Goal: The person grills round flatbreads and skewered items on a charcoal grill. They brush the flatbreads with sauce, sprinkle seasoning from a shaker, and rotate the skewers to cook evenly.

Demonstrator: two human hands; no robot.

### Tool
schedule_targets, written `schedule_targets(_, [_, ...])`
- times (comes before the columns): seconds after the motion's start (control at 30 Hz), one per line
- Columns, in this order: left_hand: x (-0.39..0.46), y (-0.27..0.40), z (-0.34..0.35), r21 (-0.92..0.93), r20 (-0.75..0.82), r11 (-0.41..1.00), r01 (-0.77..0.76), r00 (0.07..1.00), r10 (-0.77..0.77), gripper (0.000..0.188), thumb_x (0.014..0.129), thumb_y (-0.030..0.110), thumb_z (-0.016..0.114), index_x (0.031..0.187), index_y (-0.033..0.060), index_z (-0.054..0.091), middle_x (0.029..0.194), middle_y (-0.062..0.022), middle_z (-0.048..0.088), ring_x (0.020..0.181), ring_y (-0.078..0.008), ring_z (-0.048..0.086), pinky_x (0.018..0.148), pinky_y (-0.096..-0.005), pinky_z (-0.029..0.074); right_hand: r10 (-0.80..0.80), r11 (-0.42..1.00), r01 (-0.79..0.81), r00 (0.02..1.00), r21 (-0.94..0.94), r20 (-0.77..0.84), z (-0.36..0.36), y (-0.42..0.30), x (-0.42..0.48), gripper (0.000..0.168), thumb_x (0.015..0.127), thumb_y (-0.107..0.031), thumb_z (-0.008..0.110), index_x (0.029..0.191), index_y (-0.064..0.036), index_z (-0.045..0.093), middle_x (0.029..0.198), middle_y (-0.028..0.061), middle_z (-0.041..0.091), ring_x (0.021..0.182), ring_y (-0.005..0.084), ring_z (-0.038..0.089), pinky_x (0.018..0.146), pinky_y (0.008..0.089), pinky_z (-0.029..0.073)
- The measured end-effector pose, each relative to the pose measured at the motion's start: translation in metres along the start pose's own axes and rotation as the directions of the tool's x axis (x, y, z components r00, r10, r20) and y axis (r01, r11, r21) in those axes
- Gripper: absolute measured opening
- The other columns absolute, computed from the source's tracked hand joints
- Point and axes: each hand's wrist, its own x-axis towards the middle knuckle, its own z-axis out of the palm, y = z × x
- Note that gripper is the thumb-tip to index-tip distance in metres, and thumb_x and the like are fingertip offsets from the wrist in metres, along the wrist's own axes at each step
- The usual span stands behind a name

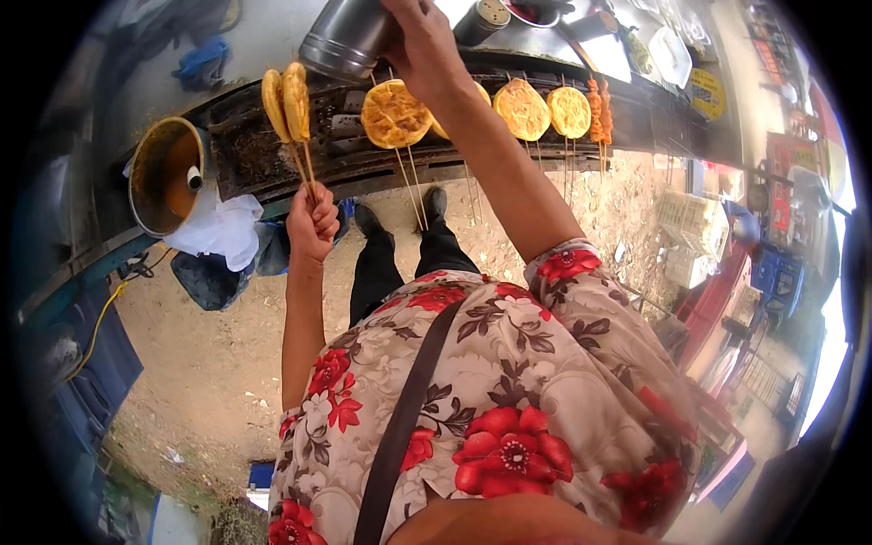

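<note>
My left hand (312, 221) grips the wooden skewers of two flat round breads (296, 102), held upright on edge over the left part of a long charcoal grill (238, 163). With my right hand (424, 51) I hold a large metal shaker canister (347, 41), tilted over the grill; its far end is partly cut off by the picture's top. A browned skewered bread (396, 114) lies below the canister. Further right lie a bread partly hidden by my forearm, a larger pale one (522, 110), a smaller one (569, 112) and reddish meat skewers (600, 112).
A deep metal pot (139, 184) with orange-brown sauce stands at the grill's left end, a white plastic bag (221, 228) beside it. Behind the grill are a blue cloth (203, 61), a second shaker (482, 24) and a white tray (670, 56). Crates (693, 223) stand at right.
</note>
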Motion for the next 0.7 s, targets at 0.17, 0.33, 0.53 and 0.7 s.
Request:
schedule_targets(0.17, [0.02, -0.004, -0.031, -0.185, 0.289, 0.947, 0.261, 0.936, -0.202, 0.034, 0.097, 0.026, 0.027, 0.08, 0.0054, 0.048, 0.052, 0.0048, 0.028, 0.036, -0.0035, 0.021, 0.03, -0.0177, 0.017, 0.092, 0.996, -0.091, 0.993, 0.015, -0.068, -0.012, 0.019, 0.008, 0.044, 0.081, -0.033, 0.063, 0.109, -0.002, 0.049, 0.096, 0.007, 0.057, 0.086, 0.0167, 0.058, 0.072, 0.0298, 0.049])
schedule_targets(0.33, [0.016, -0.015, -0.039, -0.092, 0.148, 0.981, 0.171, 0.977, -0.156, 0.04, 0.097, 0.035, 0.027, 0.085, 0.0052, 0.051, 0.053, 0.0038, 0.033, 0.037, -0.0043, 0.024, 0.031, -0.0182, 0.02, 0.156, 0.987, -0.158, 0.985, -0.017, -0.069, -0.005, 0.038, 0.02, 0.042, 0.083, -0.034, 0.06, 0.108, -0.002, 0.049, 0.096, 0.0069, 0.057, 0.087, 0.0169, 0.058, 0.073, 0.0314, 0.05])
schedule_targets(0.53, [0.019, -0.023, -0.041, 0.098, 0.014, 0.995, 0.007, 1.0, -0.008, 0.047, 0.097, 0.042, 0.024, 0.102, 0.0052, 0.052, 0.065, -0.001, 0.05, 0.046, -0.007, 0.042, 0.041, -0.0205, 0.037, 0.193, 0.979, -0.198, 0.978, -0.049, -0.084, -0.002, 0.049, 0.043, 0.039, 0.086, -0.034, 0.056, 0.108, -0.003, 0.049, 0.096, 0.0067, 0.057, 0.088, 0.0172, 0.058, 0.075, 0.0333, 0.051])
schedule_targets(0.7, [0.014, -0.025, -0.045, 0.176, -0.082, 0.983, -0.044, 0.995, 0.059, 0.05, 0.096, 0.045, 0.025, 0.114, 0.0053, 0.05, 0.075, -0.0043, 0.058, 0.058, -0.011, 0.054, 0.051, -0.0242, 0.046, 0.189, 0.976, -0.194, 0.98, -0.096, -0.058, -0.002, 0.044, 0.009, 0.041, 0.088, -0.036, 0.055, 0.109, -0.002, 0.048, 0.097, 0.007, 0.057, 0.089, 0.0179, 0.059, 0.077, 0.0349, 0.051])
